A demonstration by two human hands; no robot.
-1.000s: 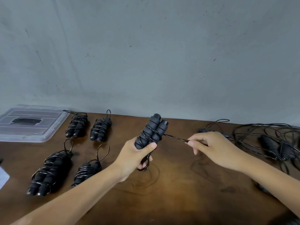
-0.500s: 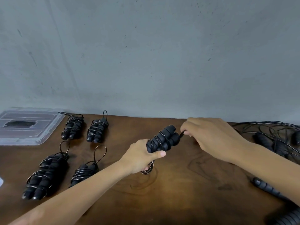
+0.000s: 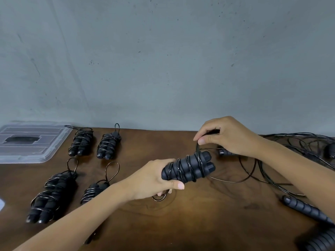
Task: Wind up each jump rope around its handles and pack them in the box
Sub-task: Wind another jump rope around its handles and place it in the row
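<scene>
Gripping the paired handles [image 3: 188, 168] in my left hand [image 3: 154, 180], right hand [image 3: 223, 135] pinching the cord [image 3: 197, 147]; slackening could loosen the coils.

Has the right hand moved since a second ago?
Yes. The right hand, pinching the cord, swung from out right of the held handles to above their tip, toward the wall.

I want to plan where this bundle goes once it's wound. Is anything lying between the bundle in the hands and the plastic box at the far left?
Yes. Four wound ropes lie on the table between the bundle, gripped by the left hand, and the box. The box's lid also appears shut.
</scene>
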